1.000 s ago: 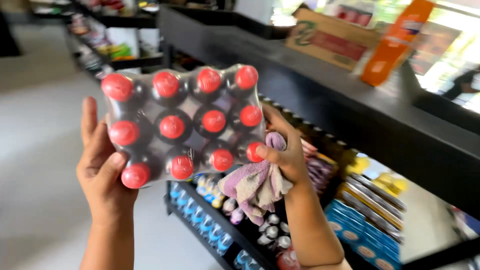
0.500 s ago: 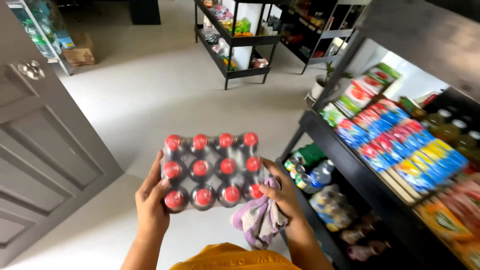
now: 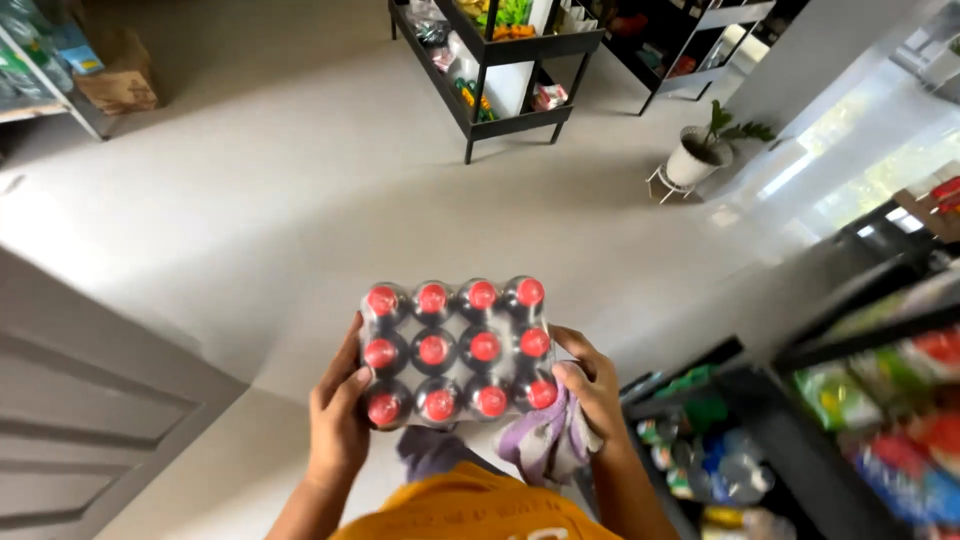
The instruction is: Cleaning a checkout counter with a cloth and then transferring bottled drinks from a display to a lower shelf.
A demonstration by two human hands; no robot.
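Observation:
I hold a shrink-wrapped pack of dark bottles with red caps (image 3: pixel 455 350) flat in front of my chest, caps facing up. My left hand (image 3: pixel 338 420) grips its left side, thumb over the near corner. My right hand (image 3: pixel 590 385) grips the right side and also clutches a crumpled purple-grey cloth (image 3: pixel 545 445) that hangs below the pack. My orange shirt (image 3: pixel 470 510) shows at the bottom edge.
A dark shelf unit with packaged goods and bottles (image 3: pixel 800 430) stands close on my right. A grey panelled door (image 3: pixel 90 430) is at the left. Farther off are a black rack of goods (image 3: pixel 500 60), a potted plant (image 3: pixel 700 150) and a cardboard box (image 3: pixel 115 90) on pale floor.
The pack has come down from held up against the shelf to a flat, low position near my body. The view has swung away from the shelf toward the floor and shop interior.

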